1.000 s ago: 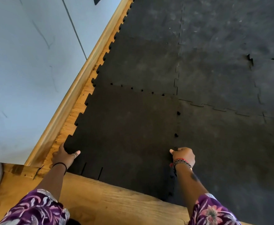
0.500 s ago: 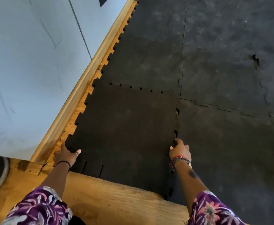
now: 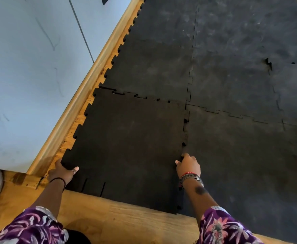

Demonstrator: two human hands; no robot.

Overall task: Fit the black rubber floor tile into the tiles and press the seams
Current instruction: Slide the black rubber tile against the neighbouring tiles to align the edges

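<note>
A: Where do we have the black rubber floor tile (image 3: pixel 130 148)?

B: On the wooden floor (image 3: pixel 126 219), at the near left corner of the laid tiles (image 3: pixel 232 67), its left teeth just beside the wooden skirting board (image 3: pixel 70 111) under the pale wall (image 3: pixel 30 67).

A: And our hands?

B: Our left hand (image 3: pixel 62 171) is closed on the tile's near left corner, thumb on top, fingers curled at the edge. Our right hand (image 3: pixel 188 166) lies flat with fingers together, fingertips on the right seam (small dark gaps show along it further up).

A: The far seam?

B: Not flush: at the left end the tabs ride up over the neighbouring tile, and holes show between several teeth.

A: Any containers?

B: We see none, only matting.
</note>
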